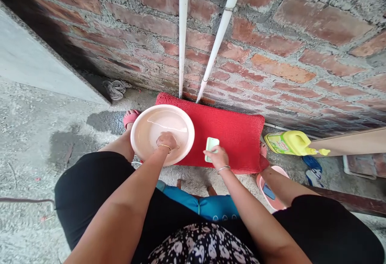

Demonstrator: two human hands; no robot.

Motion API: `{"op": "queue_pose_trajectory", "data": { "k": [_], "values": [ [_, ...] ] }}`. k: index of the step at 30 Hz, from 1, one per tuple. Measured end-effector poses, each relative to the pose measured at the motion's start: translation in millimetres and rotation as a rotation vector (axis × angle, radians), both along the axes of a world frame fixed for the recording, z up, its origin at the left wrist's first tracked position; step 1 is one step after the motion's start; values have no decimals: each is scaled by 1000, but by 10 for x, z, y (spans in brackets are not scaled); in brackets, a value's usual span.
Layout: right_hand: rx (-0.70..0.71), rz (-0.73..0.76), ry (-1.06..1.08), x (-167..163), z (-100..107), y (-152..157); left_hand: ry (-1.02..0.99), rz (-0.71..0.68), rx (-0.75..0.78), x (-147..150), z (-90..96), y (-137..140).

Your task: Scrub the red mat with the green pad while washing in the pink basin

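Observation:
My left hand (167, 139) is down in the water of a pale pink basin (135, 121). Its fingers look curled under, and whatever they hold, if anything, is hidden beneath the hand. To the right, my right hand (219, 157) grips the lower right edge of a pale green rectangular case (212, 145), which looks like a phone case. The case is over a red fuzzy cloth cover (238, 135) on a low, flat surface. The basin sits on the left end of that cover.
A yellow jug (289, 141) lies by the wall at right. A pink tub (279, 205) holding a dark flat object is near my right leg. White pipes (183, 35) run down the brick wall (144, 27). A grey rope bundle (116, 89) lies at left.

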State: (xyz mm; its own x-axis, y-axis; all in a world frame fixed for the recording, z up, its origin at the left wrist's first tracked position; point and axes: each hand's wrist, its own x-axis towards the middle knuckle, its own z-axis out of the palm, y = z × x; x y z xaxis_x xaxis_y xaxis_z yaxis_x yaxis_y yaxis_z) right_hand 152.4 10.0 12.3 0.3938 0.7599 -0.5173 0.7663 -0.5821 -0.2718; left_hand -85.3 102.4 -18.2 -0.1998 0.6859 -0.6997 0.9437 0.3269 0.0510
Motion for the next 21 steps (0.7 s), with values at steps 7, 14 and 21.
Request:
{"op": "queue_pose_trajectory", "data": {
  "k": [7,14,21],
  "values": [
    [-94,252,34,-751,-116,117,33,-64,-31,3,-12,3],
    [-174,313,-63,-247,-75,105,56,-53,-89,-7,-11,21],
    [-346,89,-283,1284,105,-110,44,-48,-34,9,-67,27]
  ]
}}
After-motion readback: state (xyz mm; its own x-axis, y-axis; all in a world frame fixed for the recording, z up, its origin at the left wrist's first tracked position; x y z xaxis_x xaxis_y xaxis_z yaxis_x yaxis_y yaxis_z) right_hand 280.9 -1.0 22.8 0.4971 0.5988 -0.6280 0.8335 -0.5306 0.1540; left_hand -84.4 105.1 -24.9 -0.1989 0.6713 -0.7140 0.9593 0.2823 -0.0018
